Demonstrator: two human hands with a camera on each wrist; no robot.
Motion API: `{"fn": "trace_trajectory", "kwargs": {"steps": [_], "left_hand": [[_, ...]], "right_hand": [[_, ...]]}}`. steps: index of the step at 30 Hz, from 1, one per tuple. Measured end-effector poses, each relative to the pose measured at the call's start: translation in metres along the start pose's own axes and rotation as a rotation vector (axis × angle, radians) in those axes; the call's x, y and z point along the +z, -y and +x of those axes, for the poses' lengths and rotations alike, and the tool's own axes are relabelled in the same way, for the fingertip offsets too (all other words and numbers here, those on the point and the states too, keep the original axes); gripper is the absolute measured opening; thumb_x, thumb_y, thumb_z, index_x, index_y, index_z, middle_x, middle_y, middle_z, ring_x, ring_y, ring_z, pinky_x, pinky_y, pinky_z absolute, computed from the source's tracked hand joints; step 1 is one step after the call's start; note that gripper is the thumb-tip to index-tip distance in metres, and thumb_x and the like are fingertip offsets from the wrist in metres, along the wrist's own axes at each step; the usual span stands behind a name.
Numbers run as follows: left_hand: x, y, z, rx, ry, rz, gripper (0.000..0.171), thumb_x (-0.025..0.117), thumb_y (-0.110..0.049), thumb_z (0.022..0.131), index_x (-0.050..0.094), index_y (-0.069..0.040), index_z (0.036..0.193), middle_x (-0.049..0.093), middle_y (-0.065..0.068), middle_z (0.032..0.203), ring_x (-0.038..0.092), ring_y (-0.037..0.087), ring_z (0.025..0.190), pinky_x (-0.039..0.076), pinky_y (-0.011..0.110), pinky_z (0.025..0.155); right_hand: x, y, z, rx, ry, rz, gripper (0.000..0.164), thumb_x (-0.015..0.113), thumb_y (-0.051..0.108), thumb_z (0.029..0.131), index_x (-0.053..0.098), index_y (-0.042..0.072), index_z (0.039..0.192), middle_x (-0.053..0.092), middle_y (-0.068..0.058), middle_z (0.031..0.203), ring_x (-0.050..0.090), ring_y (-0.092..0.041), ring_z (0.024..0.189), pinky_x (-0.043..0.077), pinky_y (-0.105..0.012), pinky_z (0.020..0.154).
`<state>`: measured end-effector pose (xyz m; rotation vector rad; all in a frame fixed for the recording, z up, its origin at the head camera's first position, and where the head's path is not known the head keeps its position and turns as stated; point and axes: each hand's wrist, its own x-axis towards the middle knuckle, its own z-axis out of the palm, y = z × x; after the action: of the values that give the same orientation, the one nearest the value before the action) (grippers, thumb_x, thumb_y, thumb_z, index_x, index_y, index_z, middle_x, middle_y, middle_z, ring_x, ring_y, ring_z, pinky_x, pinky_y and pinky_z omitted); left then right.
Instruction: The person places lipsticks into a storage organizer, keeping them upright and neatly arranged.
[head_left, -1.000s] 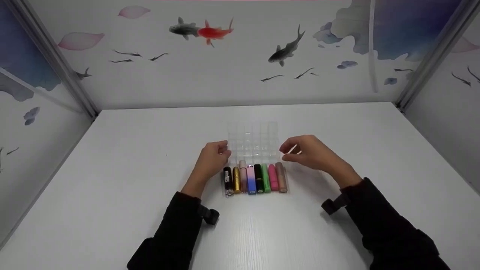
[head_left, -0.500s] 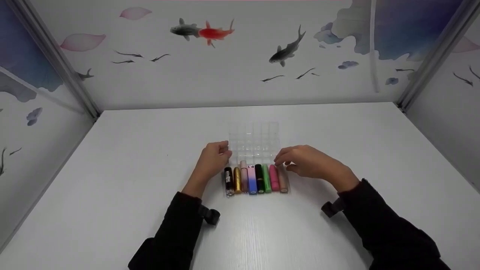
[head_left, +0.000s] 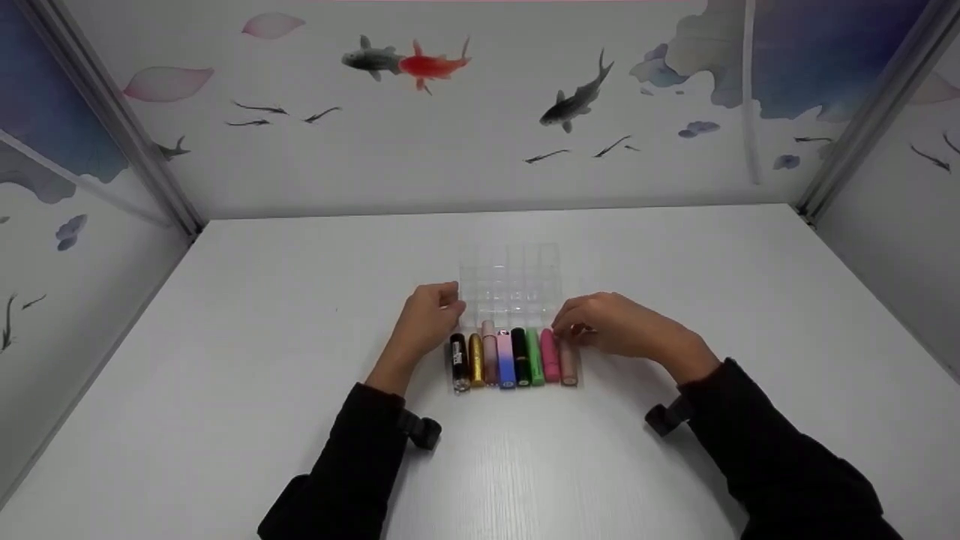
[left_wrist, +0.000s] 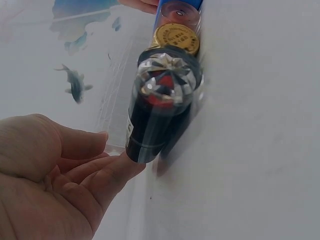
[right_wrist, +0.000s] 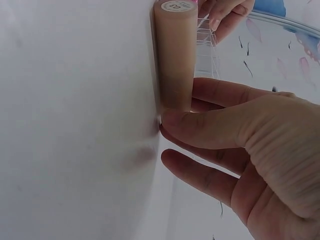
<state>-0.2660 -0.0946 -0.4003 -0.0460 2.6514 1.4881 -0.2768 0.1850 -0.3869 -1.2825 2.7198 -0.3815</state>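
A clear compartmented organizer (head_left: 510, 281) stands on the table, with a row of lipsticks and cosmetic tubes in front of it. My left hand (head_left: 429, 319) is at its left side, fingers fairly straight, thumb tip touching the clear edge in the left wrist view. Nearest to that hand lies a black tube (left_wrist: 157, 120) with a faceted clear end. My right hand (head_left: 619, 326) pinches the far end of the beige cosmetic tube (right_wrist: 176, 55), rightmost in the row, its thumb (right_wrist: 210, 127) over that end. A pink lipstick (head_left: 550, 356) lies just left of it.
Between the black and pink ones lie a gold lipstick (head_left: 476, 360), a pink-and-blue one (head_left: 506, 360), a green tube (head_left: 535, 356) and others. The white table (head_left: 300, 300) meets a printed wall (head_left: 480, 165) at the back.
My right hand has moved left and nearer, from beside the organizer to the beige tube's far end, and its fingers have closed there. The left hand stays in place.
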Motion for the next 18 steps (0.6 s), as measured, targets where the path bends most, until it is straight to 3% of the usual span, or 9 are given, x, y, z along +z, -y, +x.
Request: {"fn": "trace_trajectory", "kwargs": {"steps": [13,18], "left_hand": [[-0.0004,-0.0011,0.0002,-0.017,0.005,-0.001,0.045,0.055,-0.017,0.094,0.047,-0.004,0.137,0.056,0.013,0.133,0.055,0.023,0.121,0.048,0.035,0.097],[0.0001,-0.0016,0.0003,-0.039,0.006,0.001,0.045,0.054,-0.018,0.095,0.047,-0.005,0.137,0.056,0.012,0.134,0.056,0.021,0.12,0.048,0.034,0.096]], "right_hand": [[-0.0012,0.0025,-0.0018,-0.006,0.027,-0.039,0.035,0.069,-0.005,0.08,0.073,0.015,0.107,0.071,0.002,0.103,0.066,-0.011,0.094,0.054,-0.03,0.083],[-0.0034,0.0028,-0.0033,0.021,0.046,-0.051,0.033,0.067,-0.007,0.08,0.074,0.016,0.102,0.071,0.003,0.098,0.065,-0.011,0.093,0.054,-0.03,0.083]]}}
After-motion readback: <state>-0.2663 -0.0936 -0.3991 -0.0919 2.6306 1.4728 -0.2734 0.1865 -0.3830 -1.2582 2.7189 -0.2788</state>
